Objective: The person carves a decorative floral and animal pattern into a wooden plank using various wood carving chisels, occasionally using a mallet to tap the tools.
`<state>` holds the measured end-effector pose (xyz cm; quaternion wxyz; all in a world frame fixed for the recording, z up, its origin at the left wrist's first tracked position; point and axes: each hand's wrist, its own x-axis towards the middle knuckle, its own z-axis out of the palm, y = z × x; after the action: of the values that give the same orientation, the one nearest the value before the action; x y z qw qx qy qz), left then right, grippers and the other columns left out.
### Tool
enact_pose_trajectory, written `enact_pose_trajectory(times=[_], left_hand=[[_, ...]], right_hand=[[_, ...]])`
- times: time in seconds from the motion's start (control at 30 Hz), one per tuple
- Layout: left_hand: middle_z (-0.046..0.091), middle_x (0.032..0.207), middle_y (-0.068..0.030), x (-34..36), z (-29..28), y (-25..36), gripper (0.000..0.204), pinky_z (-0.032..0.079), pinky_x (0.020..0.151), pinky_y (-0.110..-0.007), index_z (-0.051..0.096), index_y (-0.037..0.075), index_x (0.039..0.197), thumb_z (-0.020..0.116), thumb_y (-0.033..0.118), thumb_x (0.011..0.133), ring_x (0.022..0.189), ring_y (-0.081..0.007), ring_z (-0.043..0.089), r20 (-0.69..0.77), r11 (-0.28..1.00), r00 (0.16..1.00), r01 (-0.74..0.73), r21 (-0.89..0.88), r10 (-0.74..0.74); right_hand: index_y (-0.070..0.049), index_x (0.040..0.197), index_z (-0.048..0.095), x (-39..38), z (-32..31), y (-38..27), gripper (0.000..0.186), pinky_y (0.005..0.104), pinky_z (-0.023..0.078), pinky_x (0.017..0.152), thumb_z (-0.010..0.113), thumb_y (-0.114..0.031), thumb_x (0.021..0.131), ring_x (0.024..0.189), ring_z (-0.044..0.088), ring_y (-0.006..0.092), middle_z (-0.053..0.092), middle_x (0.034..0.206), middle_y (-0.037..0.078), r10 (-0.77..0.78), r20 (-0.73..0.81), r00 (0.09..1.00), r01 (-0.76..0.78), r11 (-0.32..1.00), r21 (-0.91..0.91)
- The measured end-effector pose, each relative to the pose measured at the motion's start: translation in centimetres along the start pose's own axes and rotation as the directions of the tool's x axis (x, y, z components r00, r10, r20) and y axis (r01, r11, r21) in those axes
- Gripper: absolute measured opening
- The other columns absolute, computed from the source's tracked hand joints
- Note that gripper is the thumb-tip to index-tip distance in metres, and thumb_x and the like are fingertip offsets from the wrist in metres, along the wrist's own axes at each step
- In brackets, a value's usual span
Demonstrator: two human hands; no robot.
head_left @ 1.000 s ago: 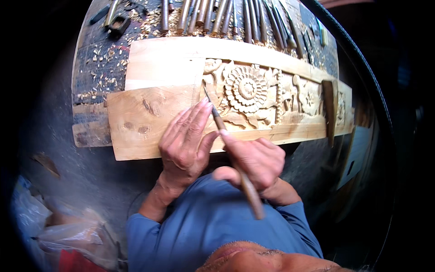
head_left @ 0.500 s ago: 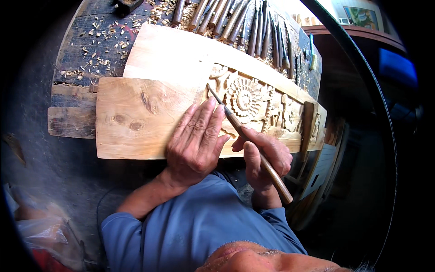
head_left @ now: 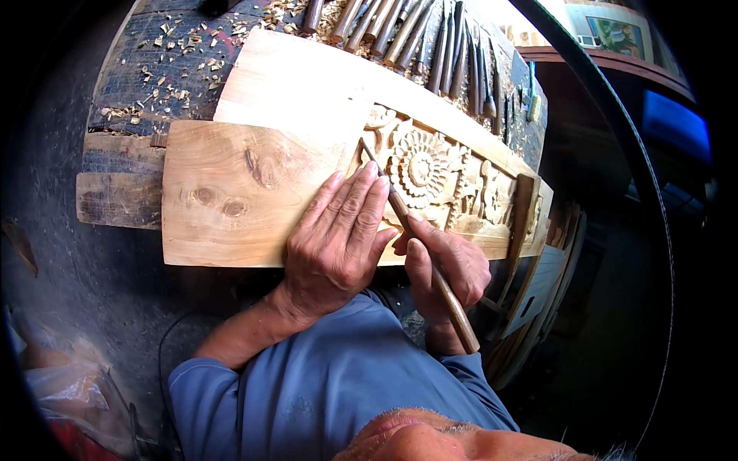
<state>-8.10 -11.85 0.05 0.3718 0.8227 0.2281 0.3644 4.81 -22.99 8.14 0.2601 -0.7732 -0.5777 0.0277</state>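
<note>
A pale wooden board (head_left: 223, 192) lies across the bench, its right part carved with a round flower (head_left: 420, 167), leaves and scrolls. My left hand (head_left: 334, 238) lies on the board with fingers stretched out, fingertips beside the blade of a long chisel (head_left: 442, 288). My right hand (head_left: 453, 265) grips the chisel's wooden handle, thumb along it. The blade points up-left, its tip at the carving's left edge. A dark wooden bar (head_left: 524, 207) stands across the carved board's right end.
The worn bench (head_left: 154, 100) carries wood shavings and a row of several chisels (head_left: 400, 42) along the back. Boards (head_left: 530, 300) lean at the right. A dark strap or cable (head_left: 615, 115) arches at the right, before a cabinet and blue screen (head_left: 665, 115). Plastic bags (head_left: 73, 388) lie lower left.
The view has shifted, showing more of the room at right. My right hand and chisel have swung slightly; the tip stays near the carving's left edge. My left hand remains on the board.
</note>
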Motion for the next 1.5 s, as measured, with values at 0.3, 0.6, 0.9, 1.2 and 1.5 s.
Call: enact_pose_trajectory(times=[0.3,0.6,0.9,1.2,1.5], left_hand=[[0.069,0.142,-0.0288,0.0,0.2,-0.2,0.054,0.052,0.118,-0.052,0.061,-0.012,0.145,0.069,0.023,0.105,0.136,-0.0374,0.068,0.023,1.000,0.999,-0.023,-0.014,0.024],[0.062,0.151,-0.0303,0.1,0.6,0.0,0.072,0.051,0.118,-0.052,0.048,-0.012,0.157,0.077,0.014,0.097,0.140,-0.0371,0.065,0.042,0.998,0.999,0.035,-0.044,-0.033],[0.058,0.153,-0.0366,0.7,0.4,0.1,0.074,0.056,0.112,-0.052,0.046,-0.015,0.158,0.076,0.015,0.097,0.132,-0.0386,0.071,0.113,0.999,0.992,0.052,-0.008,-0.051],[0.055,0.157,-0.0359,0.9,0.8,0.1,0.082,0.057,0.111,-0.047,0.043,-0.014,0.160,0.079,0.021,0.094,0.131,-0.0373,0.071,0.154,0.994,0.985,0.058,0.096,-0.072],[0.078,0.122,-0.0243,-0.8,0.5,-0.4,0.057,0.067,0.088,-0.040,0.063,-0.012,0.144,0.082,0.009,0.095,0.099,-0.0308,0.079,-0.050,0.976,0.975,-0.215,-0.011,0.215]], right_hand=[[0.006,0.108,0.082,1.7,-0.3,-1.4,0.018,0.0299,0.060,0.065,0.079,0.000,0.091,0.066,0.078,0.0216,0.079,0.077,0.012,-0.017,-0.039,0.999,0.015,0.999,-0.050],[0.004,0.088,0.078,6.0,-1.5,-1.5,0.003,0.0273,0.060,0.061,0.079,0.001,0.088,0.061,0.076,0.0167,0.081,0.079,0.012,0.058,-0.006,0.998,-0.057,0.998,0.024],[0.008,0.091,0.080,8.3,-2.2,-1.0,0.008,0.0260,0.058,0.057,0.075,0.002,0.089,0.057,0.073,0.0157,0.075,0.068,0.011,0.099,0.078,0.992,-0.104,0.992,0.067],[0.003,0.091,0.080,11.9,-2.8,-0.3,0.018,0.0239,0.048,0.048,0.073,-0.013,0.097,0.049,0.066,0.0104,0.068,0.058,0.007,0.190,0.220,0.957,-0.204,0.978,0.041],[-0.001,0.090,0.082,13.5,-5.9,1.5,0.012,0.0271,0.057,0.054,0.087,-0.012,0.090,0.057,0.074,0.0159,0.078,0.073,0.008,-0.044,0.441,0.896,-0.150,0.907,0.394]])
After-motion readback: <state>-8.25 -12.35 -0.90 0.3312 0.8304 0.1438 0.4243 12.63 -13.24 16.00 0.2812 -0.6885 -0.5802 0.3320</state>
